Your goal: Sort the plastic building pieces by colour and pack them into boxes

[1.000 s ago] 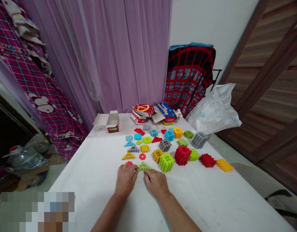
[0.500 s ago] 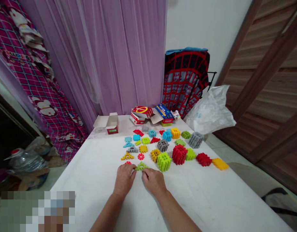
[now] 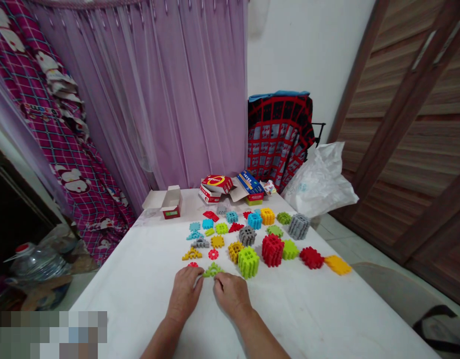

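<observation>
**View tips up since the earlier frame, so the white table (image 3: 132, 299) sits lower; hands-to-piece layout stays the same**

Near: left hand (image 3: 185, 289) and right hand (image 3: 231, 293) rest low, a little apart, fingers curled inward. Can't tell if either actually pinches; fingertips hide the contact.

Green triangle (image 3: 214, 270) lies flat just ahead of the hands, centred between their fingertips. Long axis runs left to right, one end by each hand, peak facing away. Neither hand is clearly nearer.

Left fingers partly cover a red disc (image 3: 192, 264). Green cube (image 3: 248, 263) stands beyond the right hand, off to its right.

Next out: yellow triangle (image 3: 192, 254), second red disc (image 3: 213, 255), red cube (image 3: 272, 251).

Far: open carton (image 3: 172, 204), red box (image 3: 218, 183), blue box (image 3: 251, 183), then purple curtain (image 3: 200, 99).
</observation>
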Demonstrator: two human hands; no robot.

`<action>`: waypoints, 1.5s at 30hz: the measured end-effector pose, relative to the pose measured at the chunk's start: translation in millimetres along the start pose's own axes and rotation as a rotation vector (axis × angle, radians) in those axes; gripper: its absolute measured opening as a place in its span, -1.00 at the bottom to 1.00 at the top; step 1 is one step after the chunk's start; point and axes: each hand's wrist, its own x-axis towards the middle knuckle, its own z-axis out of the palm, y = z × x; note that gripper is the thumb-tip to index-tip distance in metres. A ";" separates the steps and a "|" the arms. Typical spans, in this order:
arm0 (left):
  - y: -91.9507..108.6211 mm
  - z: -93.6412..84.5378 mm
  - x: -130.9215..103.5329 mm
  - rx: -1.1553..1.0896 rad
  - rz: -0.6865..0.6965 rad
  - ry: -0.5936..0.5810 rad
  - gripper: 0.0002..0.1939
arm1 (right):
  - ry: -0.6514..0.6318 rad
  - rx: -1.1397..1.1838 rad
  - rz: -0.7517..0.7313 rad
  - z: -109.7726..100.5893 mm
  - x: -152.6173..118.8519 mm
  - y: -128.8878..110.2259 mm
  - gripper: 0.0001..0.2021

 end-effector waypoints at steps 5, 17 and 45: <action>-6.6 -0.1 -1.2 0.000 -0.011 0.075 -0.76 | -0.007 0.011 0.007 -0.2 0.7 -0.2 -0.75; -39.2 -13.9 -6.3 0.041 -0.371 0.225 -0.65 | 0.005 -0.015 0.026 -0.5 1.7 -3.4 -0.76; 1.8 -13.0 -17.6 0.022 0.335 -0.047 -0.80 | 0.056 0.372 -0.422 -0.3 -13.9 -24.5 -0.71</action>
